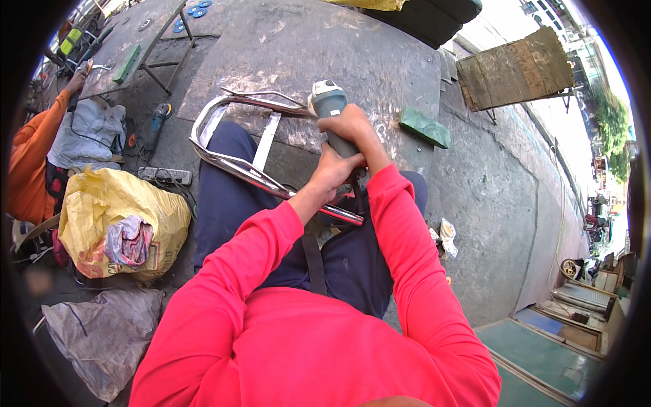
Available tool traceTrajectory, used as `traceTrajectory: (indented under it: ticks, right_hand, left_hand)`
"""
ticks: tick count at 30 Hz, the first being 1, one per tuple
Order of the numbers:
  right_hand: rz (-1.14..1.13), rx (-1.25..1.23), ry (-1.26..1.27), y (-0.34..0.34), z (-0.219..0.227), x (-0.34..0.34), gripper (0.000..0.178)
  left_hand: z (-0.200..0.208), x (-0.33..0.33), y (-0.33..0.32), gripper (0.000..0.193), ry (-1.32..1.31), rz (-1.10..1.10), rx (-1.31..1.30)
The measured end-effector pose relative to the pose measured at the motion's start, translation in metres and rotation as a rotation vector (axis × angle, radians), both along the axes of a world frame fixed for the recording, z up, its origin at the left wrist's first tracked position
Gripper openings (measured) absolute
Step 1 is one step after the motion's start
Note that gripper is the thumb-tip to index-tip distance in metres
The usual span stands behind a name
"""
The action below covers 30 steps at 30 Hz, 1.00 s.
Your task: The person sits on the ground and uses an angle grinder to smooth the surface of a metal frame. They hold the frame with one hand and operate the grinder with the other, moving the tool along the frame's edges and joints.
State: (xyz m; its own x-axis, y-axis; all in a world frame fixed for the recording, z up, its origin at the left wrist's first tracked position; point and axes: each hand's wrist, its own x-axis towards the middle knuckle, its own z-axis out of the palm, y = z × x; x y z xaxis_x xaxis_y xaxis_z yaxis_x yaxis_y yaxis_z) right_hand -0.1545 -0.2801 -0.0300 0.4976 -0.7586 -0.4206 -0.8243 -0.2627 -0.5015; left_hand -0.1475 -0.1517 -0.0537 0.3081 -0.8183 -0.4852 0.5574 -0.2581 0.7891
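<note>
Both my hands are wrapped round the body of an angle grinder [329,102] with a blue-grey head. My right hand [350,127] grips it nearer the head, and my left hand [330,171] closes on its rear part, close to the right wrist. A shiny bent-tube metal frame [251,173] with a flat crossbar rests across my left thigh. Its far tube end meets the grinder's head, where the disc is hidden or too blurred to make out. The frame's near tube passes under my left wrist and ends between my legs.
A worn metal sheet [271,47] lies ahead, with a green block [424,127] on its right side. Leftward are a power strip [165,176], another grinder [160,121], a yellow sack [129,197] and a co-worker's orange sleeve [32,163]. A wooden-topped stand [519,71] is far right.
</note>
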Motion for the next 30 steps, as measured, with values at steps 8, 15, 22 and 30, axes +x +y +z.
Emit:
traceTrajectory:
  ticks: [8,15,22,30]
  right_hand:
    - [-0.002,0.036,-0.008,-0.0018,0.0001,0.0045,0.066]
    - [0.015,0.033,0.001,-0.0043,-0.0028,0.0079,0.067]
    - [0.011,0.03,0.013,-0.0055,-0.0041,0.0091,0.068]
    - [0.017,0.041,-0.023,-0.0084,-0.0038,0.0003,0.066]
  left_hand:
    - [0.0027,0.007,-0.0009,0.064,0.035,-0.012,0.003]
    - [-0.0027,0.009,-0.0032,0.061,0.043,-0.007,-0.023]
    - [-0.0011,0.0057,-0.0024,0.06,0.048,0.024,-0.024]
    - [0.0041,-0.0004,-0.0044,0.059,0.006,0.004,-0.025]
